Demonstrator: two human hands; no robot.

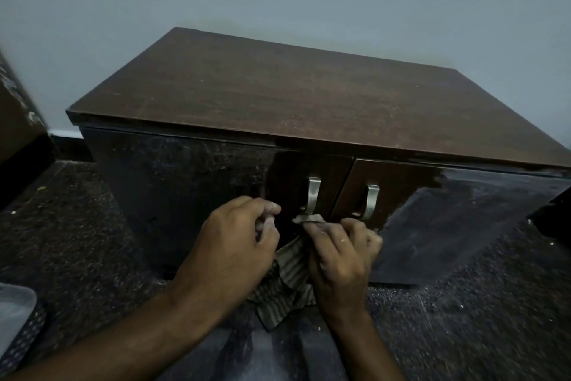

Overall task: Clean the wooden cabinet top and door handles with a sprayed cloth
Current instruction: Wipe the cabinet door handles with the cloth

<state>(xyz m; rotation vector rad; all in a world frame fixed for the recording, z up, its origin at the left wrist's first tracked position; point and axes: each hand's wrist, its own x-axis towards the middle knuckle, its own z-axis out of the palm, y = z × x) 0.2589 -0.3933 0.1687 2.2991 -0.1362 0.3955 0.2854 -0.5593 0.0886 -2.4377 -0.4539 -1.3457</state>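
Note:
A low dark wooden cabinet stands against the wall; its brown top is bare and scuffed. Two glossy doors meet at the middle, each with a curved metal handle: the left handle and the right handle. A striped brownish cloth hangs between my hands just below the left handle. My right hand pinches the cloth's upper edge right at the foot of the left handle. My left hand is curled on the cloth's left side, fingers bent in front of the left door.
A pale grey wall rises behind the cabinet. Dark speckled floor surrounds it. A brown piece of furniture stands at the far left, and a pale object over patterned fabric lies at the lower left edge. A dark object sits at right.

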